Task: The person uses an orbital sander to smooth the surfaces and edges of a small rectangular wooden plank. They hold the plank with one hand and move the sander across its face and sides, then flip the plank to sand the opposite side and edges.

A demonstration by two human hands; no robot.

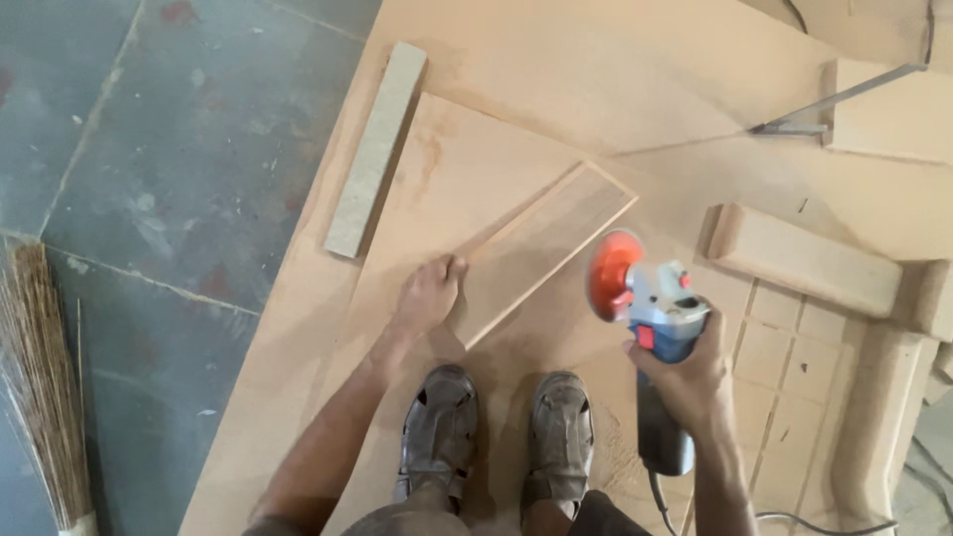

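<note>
My left hand (429,294) presses flat on the near corner of a narrow wooden strip (544,245) that lies slanted on a large board (467,169). My right hand (685,377) grips the body of a blue and grey angle grinder (657,328). Its orange sanding disc (612,274) is lifted just right of the strip, tilted on edge. My two dusty sandalled feet (496,437) stand on the board below the strip.
A pale wooden batten (375,149) lies at the board's left edge. A thick wood block (804,260) and a grooved panel (794,357) sit to the right. A metal square (834,104) lies at the back. A straw broom (40,377) rests on the grey stone floor (149,179).
</note>
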